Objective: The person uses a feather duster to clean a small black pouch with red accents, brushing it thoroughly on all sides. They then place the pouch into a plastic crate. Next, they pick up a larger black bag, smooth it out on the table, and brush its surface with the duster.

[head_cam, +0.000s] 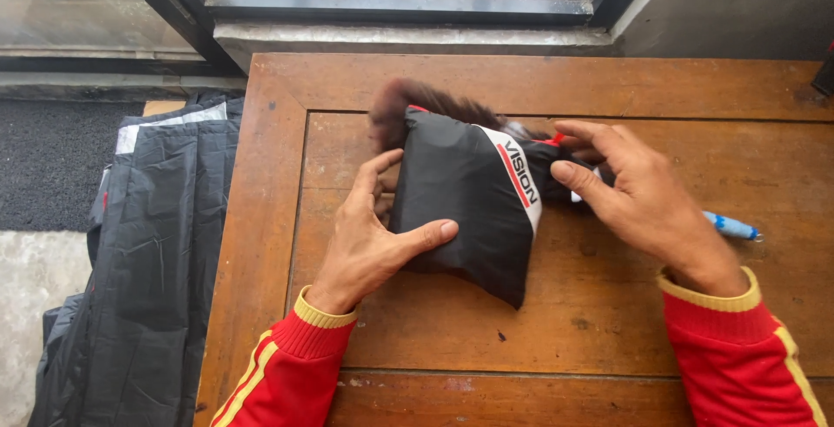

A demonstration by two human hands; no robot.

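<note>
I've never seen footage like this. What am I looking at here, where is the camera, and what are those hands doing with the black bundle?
There is no machine here: these are a person's two bare hands, in red sleeves with yellow cuffs. The single picture comes from a camera worn on the person's head, looking down at a wooden table that stands below a window.

The left hand grips the near side of a folded black garment pouch of thin shiny fabric with a white and red stripe; its thumb lies across the front. The right hand pinches the pouch's far right end with its fingertips. The pouch's top edge is blurred.

A blue pen lies on the table, partly hidden behind the right hand. To the left, beside the table, more black shiny garment with a grey band lies piled.
</note>
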